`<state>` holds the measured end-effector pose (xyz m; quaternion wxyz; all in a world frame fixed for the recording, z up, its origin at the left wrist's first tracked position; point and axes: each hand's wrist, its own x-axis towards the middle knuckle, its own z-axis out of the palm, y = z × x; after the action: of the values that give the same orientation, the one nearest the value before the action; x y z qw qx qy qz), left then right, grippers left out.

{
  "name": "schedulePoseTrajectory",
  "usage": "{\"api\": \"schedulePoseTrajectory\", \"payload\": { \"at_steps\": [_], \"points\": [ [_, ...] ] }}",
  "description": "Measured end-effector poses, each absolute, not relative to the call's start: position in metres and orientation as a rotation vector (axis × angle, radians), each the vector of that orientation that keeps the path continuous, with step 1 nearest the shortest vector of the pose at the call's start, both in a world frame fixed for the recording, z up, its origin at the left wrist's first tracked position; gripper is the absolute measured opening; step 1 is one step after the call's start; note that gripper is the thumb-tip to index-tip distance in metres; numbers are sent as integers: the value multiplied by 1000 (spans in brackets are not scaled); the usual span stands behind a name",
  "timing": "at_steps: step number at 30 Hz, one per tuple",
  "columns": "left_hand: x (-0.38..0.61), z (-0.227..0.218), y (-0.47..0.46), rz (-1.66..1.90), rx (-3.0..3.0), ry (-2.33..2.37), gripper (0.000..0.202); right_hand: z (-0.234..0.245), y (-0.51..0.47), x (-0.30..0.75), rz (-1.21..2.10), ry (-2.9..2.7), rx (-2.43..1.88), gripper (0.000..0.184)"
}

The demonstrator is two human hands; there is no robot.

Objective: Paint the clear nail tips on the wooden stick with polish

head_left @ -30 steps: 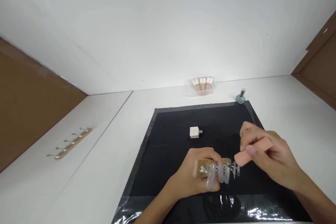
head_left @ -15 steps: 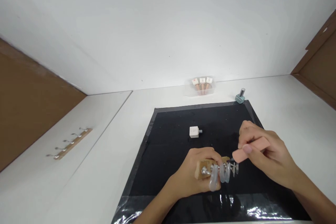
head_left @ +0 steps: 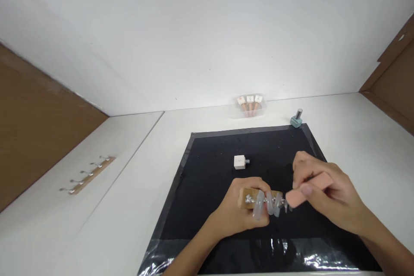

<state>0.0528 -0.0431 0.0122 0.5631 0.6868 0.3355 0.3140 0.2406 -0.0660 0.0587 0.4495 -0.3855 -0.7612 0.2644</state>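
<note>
Above a black mat (head_left: 210, 181), a left hand (head_left: 237, 217) is gripping a wooden strip (head_left: 247, 196), fingers curled shut, while the right hand (head_left: 326, 200) is pinching a pink buffer block (head_left: 305, 189) against seemingly the endmost of its clear nail tips (head_left: 258, 211), work probably calling for light strokes

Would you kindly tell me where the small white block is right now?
In the head view, the small white block lies on the black mat near its middle, just beyond the left hand, which grips the wooden strip.
</note>
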Motion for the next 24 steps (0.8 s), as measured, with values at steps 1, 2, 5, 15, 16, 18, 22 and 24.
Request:
{"api": "schedulePoseTrajectory", "payload": {
  "at_steps": [1,2,5,15,16,18,22,24],
  "points": [
    [53,13,-43,732,1603,793,12,59,-66,240,664,-1904,-938,28],
    [53,13,-43,729,1594,795,12,59,-66,240,648,-1919,-942,28],
    [54,14,-42,724,1575,801,13,59,-66,240,549,-1898,-1007,29],
    [53,13,-43,734,1639,808,13,59,-66,239,548,-1908,-986,28],
    [54,14,-43,732,1632,808,13,59,-67,239,586,-1922,-971,27],
    [54,15,-44,736,1617,812,13,58,-67,240,608,-1936,-955,26],
    [54,16,-44,726,1533,831,10,58,-67,240,544,-1834,-1000,29],
    [55,16,-44,700,1463,837,10,58,-67,240,637,-1856,-944,27]
  ]
}}
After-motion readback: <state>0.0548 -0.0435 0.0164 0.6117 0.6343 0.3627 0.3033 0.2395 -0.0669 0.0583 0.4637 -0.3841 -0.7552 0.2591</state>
